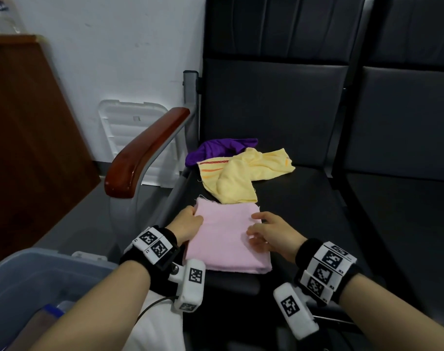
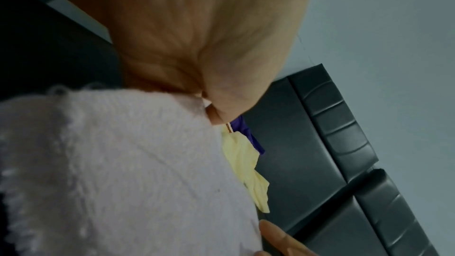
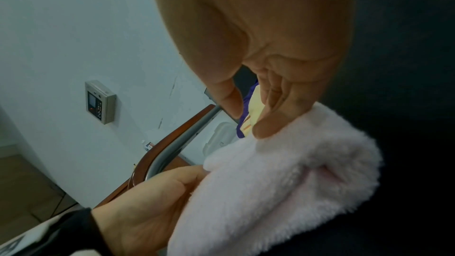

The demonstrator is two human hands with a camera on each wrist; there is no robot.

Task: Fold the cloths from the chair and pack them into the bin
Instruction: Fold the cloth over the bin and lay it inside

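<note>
Bin, near left, beside the chair. Pink cloth, folded, on the seat's front edge, long axis running front to back. Left hand grips its left edge; right hand rests on it, fingers relaxed. Beyond: yellow cloth, purple cloth, both crumpled.

Folded pink cloth on chair seat, beside crumpled yellow cloth
</note>
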